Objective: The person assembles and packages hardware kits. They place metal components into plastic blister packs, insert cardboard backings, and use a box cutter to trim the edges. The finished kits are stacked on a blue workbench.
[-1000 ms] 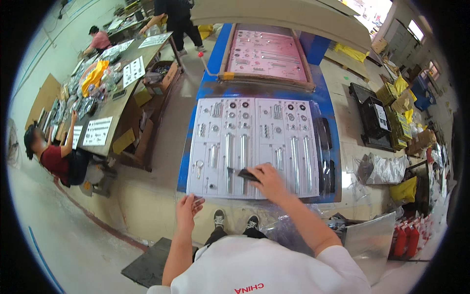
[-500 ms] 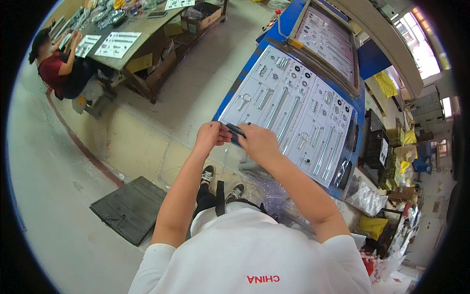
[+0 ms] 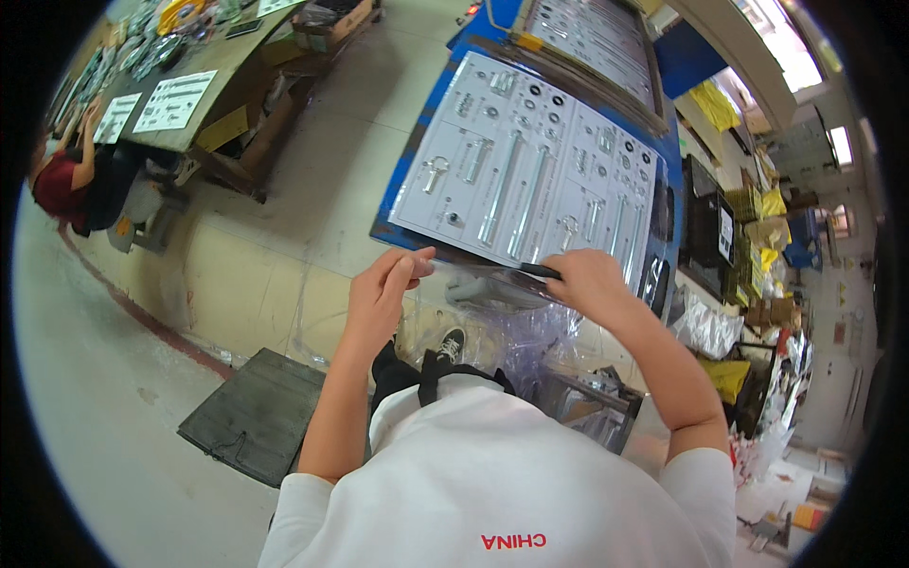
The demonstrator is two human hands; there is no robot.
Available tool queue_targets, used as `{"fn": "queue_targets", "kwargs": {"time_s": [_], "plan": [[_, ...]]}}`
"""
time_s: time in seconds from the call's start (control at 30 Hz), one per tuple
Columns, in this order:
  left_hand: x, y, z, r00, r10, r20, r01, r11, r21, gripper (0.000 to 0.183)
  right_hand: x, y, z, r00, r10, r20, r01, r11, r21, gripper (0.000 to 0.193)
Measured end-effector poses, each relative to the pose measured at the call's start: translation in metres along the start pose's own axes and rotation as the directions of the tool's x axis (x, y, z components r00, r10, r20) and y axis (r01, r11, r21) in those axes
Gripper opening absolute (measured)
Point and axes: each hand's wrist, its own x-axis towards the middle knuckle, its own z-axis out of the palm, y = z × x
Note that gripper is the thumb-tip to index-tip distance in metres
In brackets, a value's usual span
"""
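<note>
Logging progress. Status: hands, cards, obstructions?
Right hand gripping black tool by cards. Left hand nearby, hold unclear. Cards flat on blue table. Clear plastic below, nothing blocking.

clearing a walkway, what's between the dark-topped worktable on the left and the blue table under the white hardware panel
Pale tiled floor lies between the dark-topped worktable and blue table under the white hardware panel, shown in the head view.

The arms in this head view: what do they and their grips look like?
Human arms, bare below the short sleeves of a white shirt with red lettering. The left grip and the right grip are ungloved human hands, with no watch, bracelet or cables showing.
</note>
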Motion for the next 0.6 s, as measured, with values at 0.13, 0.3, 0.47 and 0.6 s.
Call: {"fn": "queue_targets", "kwargs": {"time_s": [0.13,0.3,0.47,0.6], "plan": [[-0.028,0.023,0.031,0.964,0.109,0.244,-0.069,0.984,-0.167,0.029,-0.049,0.052,-0.032,0.994,0.095,0.046,-0.09,0.991,-0.095,0.028],[-0.023,0.017,0.074,0.962,0.062,0.267,-0.003,0.977,-0.215,0.03,-0.066,0.049,-0.055,0.993,0.118,-0.009,-0.116,0.987,0.112,0.025],[-0.008,0.013,0.099,0.97,0.058,0.236,-0.027,0.99,-0.135,0.031,-0.049,0.068,-0.01,0.998,-0.039,-0.056,0.041,0.999,0.034,0.028],[-0.01,0.023,0.087,0.981,0.094,0.17,-0.047,0.964,-0.262,0.034,-0.103,0.135,-0.003,0.992,0.125,0.005,-0.125,0.99,-0.059,0.018]]}}
